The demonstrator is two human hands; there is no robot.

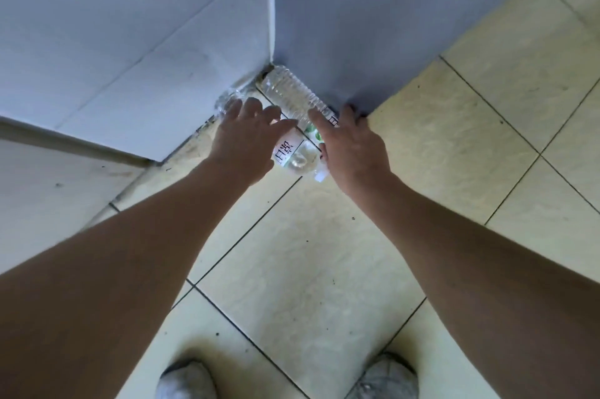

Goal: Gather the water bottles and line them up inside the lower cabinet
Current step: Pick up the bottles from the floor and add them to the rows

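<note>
Clear plastic water bottles lie on the tiled floor in the corner where a white panel meets a blue-grey panel. A ribbed bottle (290, 91) lies along the foot of the blue-grey panel. A second bottle (287, 150) with a white printed label lies just in front of it, its far clear end poking out beyond my left fingers. My left hand (246, 142) hovers over the labelled bottle with fingers spread. My right hand (352, 145) reaches over the near end of the ribbed bottle, fingers apart, index finger on it. Neither hand is closed around a bottle.
The white panel (113, 41) fills the upper left and the blue-grey panel (373, 15) the upper middle. Pale floor tiles (318, 268) with dark grout lines and bits of dirt spread below. Two grey shoe tips (186, 379) show at the bottom edge.
</note>
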